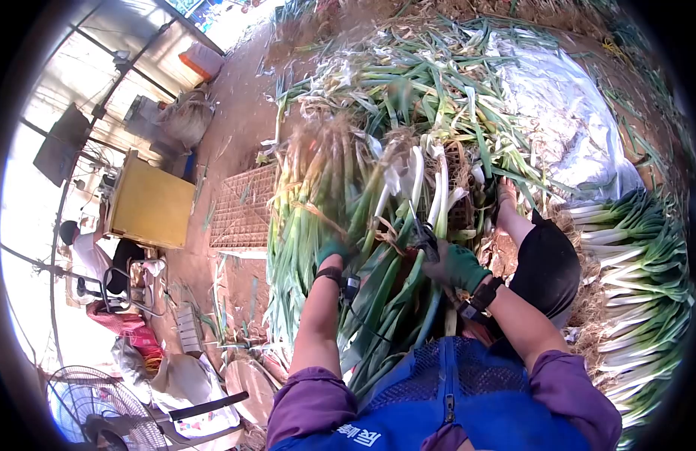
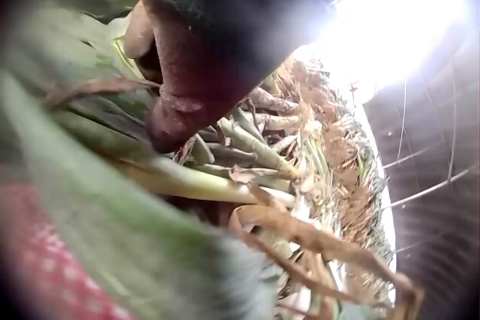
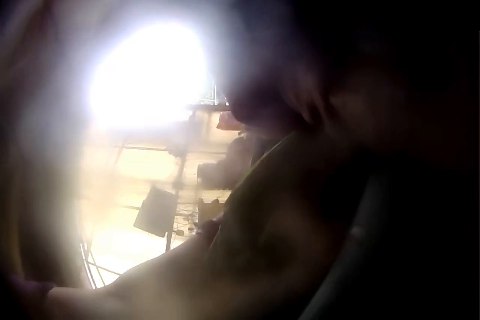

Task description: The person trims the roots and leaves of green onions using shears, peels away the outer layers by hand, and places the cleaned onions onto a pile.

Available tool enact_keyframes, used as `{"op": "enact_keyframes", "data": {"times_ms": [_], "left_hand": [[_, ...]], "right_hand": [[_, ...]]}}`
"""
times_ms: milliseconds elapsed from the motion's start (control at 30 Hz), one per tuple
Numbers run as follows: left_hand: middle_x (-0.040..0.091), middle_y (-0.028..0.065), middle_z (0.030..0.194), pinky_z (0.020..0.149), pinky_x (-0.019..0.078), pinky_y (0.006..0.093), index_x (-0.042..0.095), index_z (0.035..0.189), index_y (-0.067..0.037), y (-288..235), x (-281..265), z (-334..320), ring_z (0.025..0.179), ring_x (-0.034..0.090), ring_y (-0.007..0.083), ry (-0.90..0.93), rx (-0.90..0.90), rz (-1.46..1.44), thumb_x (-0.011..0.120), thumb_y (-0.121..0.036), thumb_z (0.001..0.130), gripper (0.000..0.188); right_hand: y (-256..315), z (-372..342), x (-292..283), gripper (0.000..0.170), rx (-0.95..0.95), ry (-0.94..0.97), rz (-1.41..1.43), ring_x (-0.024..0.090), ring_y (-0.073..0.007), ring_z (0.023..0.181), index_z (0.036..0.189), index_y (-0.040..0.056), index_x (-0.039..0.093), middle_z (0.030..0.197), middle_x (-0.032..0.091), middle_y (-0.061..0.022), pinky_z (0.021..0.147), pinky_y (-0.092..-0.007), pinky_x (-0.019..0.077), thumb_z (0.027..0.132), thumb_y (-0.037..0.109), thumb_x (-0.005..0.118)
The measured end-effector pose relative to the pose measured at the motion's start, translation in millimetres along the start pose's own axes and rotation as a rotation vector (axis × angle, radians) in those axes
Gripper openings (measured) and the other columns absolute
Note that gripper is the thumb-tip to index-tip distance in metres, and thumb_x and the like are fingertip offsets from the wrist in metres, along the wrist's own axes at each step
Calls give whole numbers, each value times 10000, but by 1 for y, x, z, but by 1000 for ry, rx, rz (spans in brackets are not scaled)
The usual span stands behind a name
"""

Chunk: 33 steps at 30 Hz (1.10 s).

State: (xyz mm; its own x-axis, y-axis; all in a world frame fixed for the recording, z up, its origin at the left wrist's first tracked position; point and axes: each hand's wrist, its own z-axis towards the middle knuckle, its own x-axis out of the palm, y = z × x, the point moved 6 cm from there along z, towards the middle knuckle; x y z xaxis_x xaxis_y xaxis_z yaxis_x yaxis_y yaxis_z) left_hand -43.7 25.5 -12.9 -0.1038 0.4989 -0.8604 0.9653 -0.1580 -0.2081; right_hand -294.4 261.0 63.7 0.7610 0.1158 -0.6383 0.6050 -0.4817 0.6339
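My left hand (image 1: 333,251), in a green glove, grips a leek among the leafy stalks in front of me. In the left wrist view, fingers of the left hand (image 2: 184,72) curl down onto a pale green leek (image 2: 202,185), with dry brown leaves beside it. To the right, my gloved right hand (image 1: 462,269) holds a dark tool (image 1: 424,239) with a thin tip, pointed away from me near white leek stems (image 1: 441,192). A heap of uncleaned leeks (image 1: 310,177), roots facing away, lies just beyond the left hand. The right wrist view is mostly dark and blurred.
Loose leaves and peelings (image 1: 408,83) pile up ahead beside a white plastic sheet (image 1: 554,113). Clean leeks (image 1: 633,301) lie in a row at right. At left are a brown grid panel (image 1: 243,207), a yellow table (image 1: 151,201), a seated person (image 1: 92,252) and a fan (image 1: 100,413).
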Motion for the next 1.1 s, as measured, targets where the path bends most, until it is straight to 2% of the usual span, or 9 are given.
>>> {"op": "enact_keyframes", "data": {"times_ms": [100, 233, 367, 433, 533, 600, 733, 933, 1100], "left_hand": [[563, 194, 1373, 1059, 429, 393, 485, 1419, -77, -11, 0, -8, 1266, 549, 318, 33, 63, -94, 814, -561, 646, 969], [568, 151, 1338, 1052, 417, 346, 495, 1386, -46, -22, 24, 25, 1228, 543, 239, 283, 157, -94, 661, -439, 848, 687], [627, 158, 1192, 949, 495, 323, 542, 1303, -19, 12, 90, 108, 1104, 594, 219, 246, 300, -712, 552, -238, 951, 415], [669, 128, 1066, 842, 515, 304, 604, 1189, -3, 16, 98, 108, 958, 631, 194, 125, 220, -575, 658, -244, 877, 398], [708, 74, 878, 667, 522, 271, 691, 972, 19, 1, 62, 89, 728, 653, 153, 15, 163, -549, 780, -251, 778, 344], [700, 62, 849, 635, 507, 267, 699, 911, 7, -41, 14, 25, 692, 638, 143, 239, 182, -919, 776, -222, 796, 268], [704, 51, 864, 636, 521, 268, 700, 989, 3, -83, -31, -46, 720, 645, 121, 343, 183, -833, 747, -260, 858, 297], [716, 62, 852, 578, 538, 276, 707, 993, -30, -117, -35, -114, 691, 670, 114, 209, 164, -663, 782, -422, 809, 440], [710, 42, 905, 682, 520, 254, 698, 1096, -16, -126, -10, -112, 747, 634, 91, 264, 175, -570, 746, -274, 859, 353]], "right_hand": [[-6, 1, 4, 696, 6, -27, -3, 635, -430, 1051, 1201, -57, 537, 1077, 648, -312, 935, -448, 492, 781, 489, 641], [-7, -1, 3, 727, 31, 21, 24, 634, -409, 1062, 1238, -47, 527, 1101, 643, -306, 938, -438, 490, 763, 487, 659], [-6, -3, 3, 717, 22, 7, 46, 649, -398, 1019, 1235, -42, 535, 1055, 659, -289, 911, -432, 502, 757, 477, 664], [-6, 0, 3, 705, 23, 15, 71, 654, -397, 995, 1230, -40, 537, 1029, 664, -283, 897, -430, 508, 760, 470, 663], [-11, 1, -3, 651, 25, 48, 166, 684, -328, 900, 1162, -43, 562, 899, 674, -240, 818, -406, 528, 758, 458, 662], [-6, -10, -8, 606, -10, 80, 259, 666, -284, 845, 1137, -28, 578, 855, 661, -203, 777, -392, 518, 764, 442, 666], [15, -51, -6, 523, -186, 57, 345, 601, -207, 736, 1145, 12, 603, 796, 628, -128, 706, -367, 478, 785, 383, 682], [24, -52, -18, 516, -146, 86, 407, 671, -311, 742, 968, -11, 606, 775, 655, -188, 717, -414, 516, 768, 462, 648], [13, -12, -27, 542, -100, 109, 510, 658, -249, 664, 1021, -12, 609, 724, 646, -130, 667, -387, 522, 787, 475, 656]]}}
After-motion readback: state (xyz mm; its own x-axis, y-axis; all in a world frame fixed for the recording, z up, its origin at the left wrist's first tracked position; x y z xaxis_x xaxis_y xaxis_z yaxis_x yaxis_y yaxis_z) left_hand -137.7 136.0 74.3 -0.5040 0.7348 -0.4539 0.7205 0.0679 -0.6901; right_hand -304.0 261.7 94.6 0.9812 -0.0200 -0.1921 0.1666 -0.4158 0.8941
